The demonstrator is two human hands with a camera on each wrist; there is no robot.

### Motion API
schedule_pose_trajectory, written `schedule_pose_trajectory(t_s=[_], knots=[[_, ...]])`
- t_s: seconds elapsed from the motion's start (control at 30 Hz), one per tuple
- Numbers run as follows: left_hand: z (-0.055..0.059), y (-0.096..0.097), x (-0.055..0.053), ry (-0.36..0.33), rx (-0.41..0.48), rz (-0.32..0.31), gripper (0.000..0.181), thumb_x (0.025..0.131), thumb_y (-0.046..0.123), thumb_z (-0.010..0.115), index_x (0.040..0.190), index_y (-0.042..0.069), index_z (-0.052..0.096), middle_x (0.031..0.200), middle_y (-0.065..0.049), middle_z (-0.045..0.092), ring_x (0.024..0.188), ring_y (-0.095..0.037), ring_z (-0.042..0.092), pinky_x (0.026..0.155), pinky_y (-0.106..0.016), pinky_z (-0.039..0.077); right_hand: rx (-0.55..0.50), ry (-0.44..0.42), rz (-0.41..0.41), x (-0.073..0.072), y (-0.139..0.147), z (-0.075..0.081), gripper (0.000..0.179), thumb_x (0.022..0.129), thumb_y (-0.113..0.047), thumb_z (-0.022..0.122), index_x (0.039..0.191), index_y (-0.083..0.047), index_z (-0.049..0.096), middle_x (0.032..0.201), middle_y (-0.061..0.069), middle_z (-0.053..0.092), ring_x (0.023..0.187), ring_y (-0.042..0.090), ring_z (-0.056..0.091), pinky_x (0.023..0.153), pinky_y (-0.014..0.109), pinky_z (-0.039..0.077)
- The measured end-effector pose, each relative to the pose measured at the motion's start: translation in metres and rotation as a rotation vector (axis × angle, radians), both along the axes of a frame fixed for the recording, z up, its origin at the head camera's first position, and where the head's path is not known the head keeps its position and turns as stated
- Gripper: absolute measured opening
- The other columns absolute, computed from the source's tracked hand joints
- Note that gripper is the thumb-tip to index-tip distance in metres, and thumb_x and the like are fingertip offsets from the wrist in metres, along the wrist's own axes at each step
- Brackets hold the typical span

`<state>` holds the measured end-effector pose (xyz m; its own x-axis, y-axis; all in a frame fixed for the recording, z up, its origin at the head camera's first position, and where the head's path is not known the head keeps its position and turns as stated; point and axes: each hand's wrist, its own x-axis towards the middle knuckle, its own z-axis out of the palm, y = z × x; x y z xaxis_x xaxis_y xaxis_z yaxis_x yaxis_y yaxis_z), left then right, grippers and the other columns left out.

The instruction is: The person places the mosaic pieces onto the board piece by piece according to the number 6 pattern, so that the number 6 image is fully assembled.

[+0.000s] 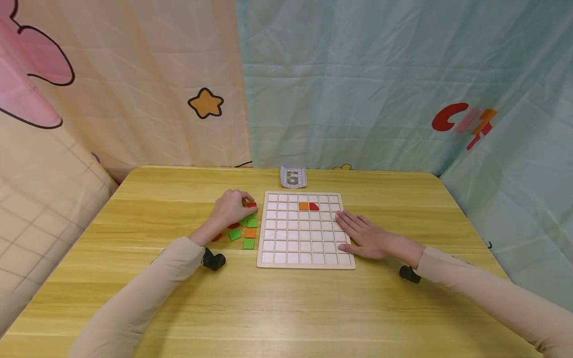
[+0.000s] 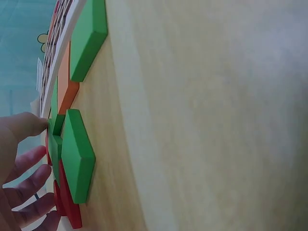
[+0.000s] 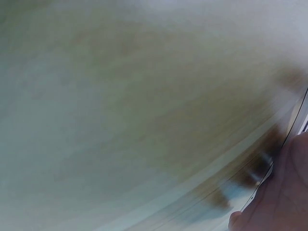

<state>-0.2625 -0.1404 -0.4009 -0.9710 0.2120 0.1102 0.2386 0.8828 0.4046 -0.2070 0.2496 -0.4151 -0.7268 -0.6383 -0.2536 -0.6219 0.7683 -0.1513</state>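
Your L hand is pinching a red tile btwn thumb & forefinger, just L of the gridded board, nr its far end. Nearer you, loose pcs. are lying on the wood-grain table: green tiles, an orange tile sitting btwn two of them in a rough column alongside the board's L edge, & red pcs., partly hidden by your hand & wrist. In the L wrist view, your remaining fingers are curving loosely, apart from one another.

Your R hand is resting flat w/ fingers straight, fingertips & thumb overlapping the board's R border; the R wrist view is showing only part of it, mostly blurred.

On the board, an orange square & a red quarter-round pc. are sitting side by side, 2nd row from the far edge. A patterned card is lying just beyond the board; curtains are hanging behind.
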Motion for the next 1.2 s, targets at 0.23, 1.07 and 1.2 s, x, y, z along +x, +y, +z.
schedule_pose_trajectory(t_s=[0.23, 1.07, 1.2], knots=[[-0.0002, 0.0019, -0.0014, -0.02, -0.01, -0.009, 0.033, 0.082, 0.03, 0.072, 0.108, 0.011, 0.074, 0.1, -0.008, 0.073, 0.086, -0.021, 0.063, 0.053, -0.026, 0.044, -0.002, 0.01, 0.001, 0.0006, 0.0004, 0.0, 0.08, 0.099, -0.057, 0.033, 0.155, -0.009, 0.004, 0.163, 0.008, -0.002, 0.151, 0.027, 0.001, 0.119, 0.052, 0.01], [0.0032, 0.0068, -0.0029, -0.056, -0.015, 0.046, 0.035, 0.084, 0.03, 0.072, 0.112, 0.01, 0.073, 0.111, -0.01, 0.071, 0.108, -0.032, 0.058, 0.064, -0.034, 0.05, -0.065, 0.001, 0.023, 0.0055, -0.0015, 0.0061, 0.078, 0.1, -0.052, 0.036, 0.154, -0.003, 0.008, 0.161, 0.019, 0.004, 0.149, 0.036, 0.005, 0.114, 0.06, 0.013], [0.0022, 0.0066, -0.0042, -0.038, -0.007, 0.04, 0.033, 0.082, 0.03, 0.073, 0.11, 0.011, 0.074, 0.105, -0.008, 0.073, 0.103, -0.029, 0.058, 0.062, -0.03, 0.047, -0.047, 0.007, 0.018, 0.0057, -0.0017, 0.0058, 0.079, 0.1, -0.054, 0.033, 0.155, -0.005, 0.006, 0.162, 0.017, 0.002, 0.15, 0.033, 0.004, 0.115, 0.059, 0.012]])
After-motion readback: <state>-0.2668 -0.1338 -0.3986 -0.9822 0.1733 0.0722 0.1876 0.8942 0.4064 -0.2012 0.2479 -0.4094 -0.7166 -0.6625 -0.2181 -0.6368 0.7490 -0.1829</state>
